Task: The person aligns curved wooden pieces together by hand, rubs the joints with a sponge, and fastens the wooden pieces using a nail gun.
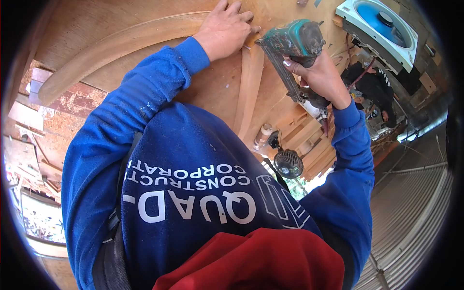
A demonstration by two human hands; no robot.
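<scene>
My left hand (224, 30) rests over the right end of a long curved wooden piece (121, 42), its fingers bent down around the wood. Near those fingertips, a second, narrower wooden piece (249, 89) meets the curved one and runs down toward my body. My right hand (316, 77) is wrapped around the handle of a teal and black nail gun (295, 41). The gun's nose points left at the joint, close to my left fingers; whether it touches the wood I cannot tell. Its long magazine slants down to the right.
A plywood surface (208, 82) lies under the pieces. A white box fan with blue blades (379, 24) stands at upper right, near a person in dark clothes (369, 89). A small black fan (288, 163), a jar (263, 135) and stacked boards (309, 137) are closer to me.
</scene>
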